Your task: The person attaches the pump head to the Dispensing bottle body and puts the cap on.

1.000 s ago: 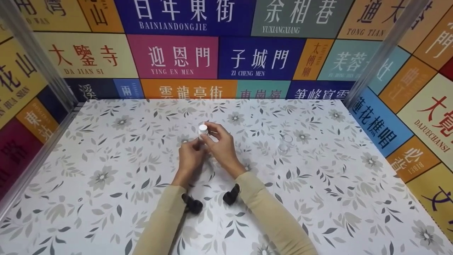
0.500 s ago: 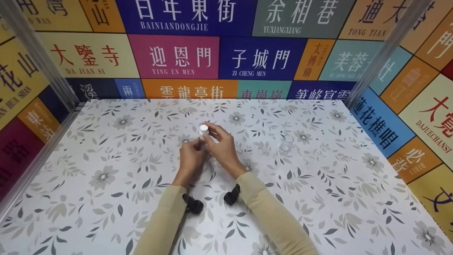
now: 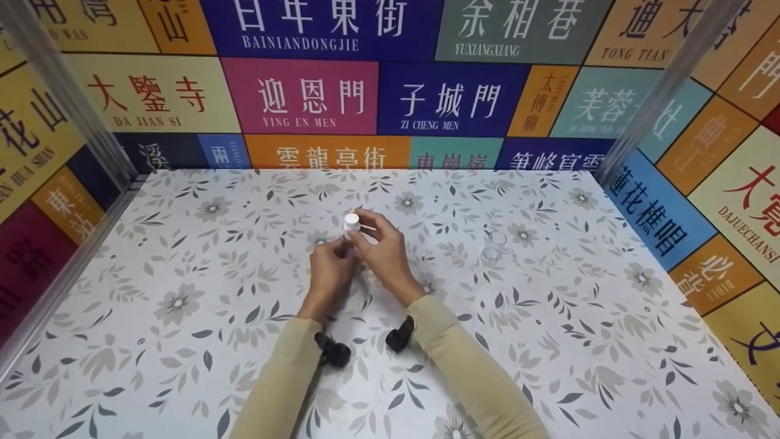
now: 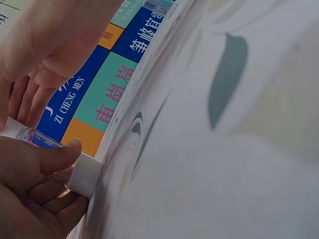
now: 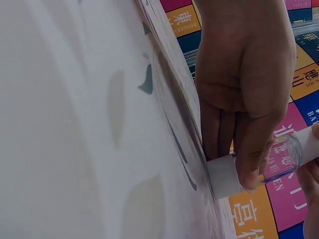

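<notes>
Bottle (image 5: pixel 280 162) upright on the counter (image 3: pixel 548 341), long axis standing up between my hands: left grip (image 3: pixel 331 263) pinching its lower body, nearer the surface, right grip (image 3: pixel 385 247) higher, fingers round the white top (image 3: pixel 351 218) from my right.

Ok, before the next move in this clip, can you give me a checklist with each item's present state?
1. Left hand gripping the clear container low down: ok.
2. Right hand holding its white upper end: ok.
3. White lower end appearing to rest on the tabletop: ok.
4. Clear round piece apart from both hands: ok.
5. Upper end fully tightened: cannot tell.
</notes>
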Motion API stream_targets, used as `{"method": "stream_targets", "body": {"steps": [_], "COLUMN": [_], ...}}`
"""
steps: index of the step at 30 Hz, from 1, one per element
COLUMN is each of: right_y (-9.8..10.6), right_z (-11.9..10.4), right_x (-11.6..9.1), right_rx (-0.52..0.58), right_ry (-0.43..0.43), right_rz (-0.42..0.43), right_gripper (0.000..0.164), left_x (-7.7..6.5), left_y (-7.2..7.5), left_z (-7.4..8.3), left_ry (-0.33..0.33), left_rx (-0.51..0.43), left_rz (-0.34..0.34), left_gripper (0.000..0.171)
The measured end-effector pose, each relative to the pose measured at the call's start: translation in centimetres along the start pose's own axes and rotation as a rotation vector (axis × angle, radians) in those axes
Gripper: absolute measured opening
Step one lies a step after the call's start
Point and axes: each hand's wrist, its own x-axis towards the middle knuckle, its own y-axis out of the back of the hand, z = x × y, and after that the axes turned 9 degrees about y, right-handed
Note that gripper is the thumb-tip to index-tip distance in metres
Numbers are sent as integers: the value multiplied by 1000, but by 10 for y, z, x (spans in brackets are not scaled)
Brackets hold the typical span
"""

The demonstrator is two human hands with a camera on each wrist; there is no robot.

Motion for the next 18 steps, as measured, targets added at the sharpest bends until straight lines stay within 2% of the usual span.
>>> {"method": "stream_targets", "body": {"steps": [5,9,18], "right_y": [-1,1,1], "right_z": [-20,-33,-31], "right_x": [-1,-2,-3], "right_rx": [-20,-35,-21], "right_ry": [21,39,52], "right_rz": [-4,-15,-25], "right_gripper": [41,38,36], "left_x": [2,2,2], "left_y": [0,0,0], "left_z": [-1,-1,-1], "left_ry": [-7,-3,8], "left_rx": [38,30,0], "left_rz": [17,12,-5], "left_gripper": [19,16,11]}}
